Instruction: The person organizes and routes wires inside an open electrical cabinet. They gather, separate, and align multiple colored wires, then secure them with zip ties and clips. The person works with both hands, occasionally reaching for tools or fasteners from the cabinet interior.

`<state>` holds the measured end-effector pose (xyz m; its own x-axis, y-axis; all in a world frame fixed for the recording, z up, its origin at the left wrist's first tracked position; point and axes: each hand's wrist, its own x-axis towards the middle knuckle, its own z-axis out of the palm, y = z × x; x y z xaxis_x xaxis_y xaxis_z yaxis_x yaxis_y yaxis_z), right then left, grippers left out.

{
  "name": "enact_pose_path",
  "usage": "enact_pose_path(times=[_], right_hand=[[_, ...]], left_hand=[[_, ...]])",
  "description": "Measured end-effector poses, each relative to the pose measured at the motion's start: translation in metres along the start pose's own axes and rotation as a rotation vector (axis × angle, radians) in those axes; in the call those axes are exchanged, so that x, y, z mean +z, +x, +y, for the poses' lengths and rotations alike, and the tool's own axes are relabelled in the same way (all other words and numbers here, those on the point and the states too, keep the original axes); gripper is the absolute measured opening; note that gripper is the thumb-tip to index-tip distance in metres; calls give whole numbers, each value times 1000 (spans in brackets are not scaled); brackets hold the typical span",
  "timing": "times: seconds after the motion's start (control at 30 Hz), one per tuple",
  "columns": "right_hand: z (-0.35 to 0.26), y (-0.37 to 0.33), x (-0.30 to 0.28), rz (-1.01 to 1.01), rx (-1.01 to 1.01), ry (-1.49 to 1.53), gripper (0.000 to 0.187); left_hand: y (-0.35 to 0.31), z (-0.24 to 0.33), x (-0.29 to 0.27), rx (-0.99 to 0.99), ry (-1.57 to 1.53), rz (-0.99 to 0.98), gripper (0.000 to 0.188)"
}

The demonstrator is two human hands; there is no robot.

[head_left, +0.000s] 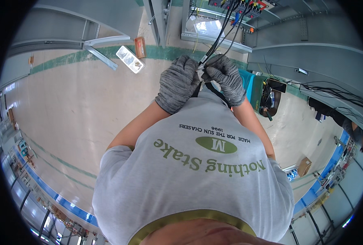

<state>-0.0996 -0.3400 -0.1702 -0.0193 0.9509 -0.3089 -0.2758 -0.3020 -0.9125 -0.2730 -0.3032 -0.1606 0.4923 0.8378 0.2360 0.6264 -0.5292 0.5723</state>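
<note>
Both of my hands wear grey knitted gloves and meet in front of my chest. A bundle of black cables (219, 38) comes down between them from the cabinet above. My left hand (177, 83) is closed around the lower part of the bundle. My right hand (226, 77), fingers curled in a pinch, grips the cables from the other side. Between the fingertips shows a small white piece (200, 73) at the cable ends; its kind cannot be made out. The cable tips are partly hidden by the gloves.
Ahead stands an open grey metal cabinet (216, 39) with a row of electrical components (246, 6). A white tray (130, 59) with small parts and a brown box (140, 47) lie on the floor. To the right are a dark tool bin (270, 98) and loose black wires (332, 90).
</note>
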Motion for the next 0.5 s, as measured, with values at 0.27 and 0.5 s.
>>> enact_pose_path(times=[0.27,0.5], right_hand=[[-12,5,17,161,-164,-430,10],[-27,38,12,306,-404,-474,16]], left_hand=[[3,-6,9,-207,-287,-146,17],[52,-8,-6,-324,-706,-279,18]])
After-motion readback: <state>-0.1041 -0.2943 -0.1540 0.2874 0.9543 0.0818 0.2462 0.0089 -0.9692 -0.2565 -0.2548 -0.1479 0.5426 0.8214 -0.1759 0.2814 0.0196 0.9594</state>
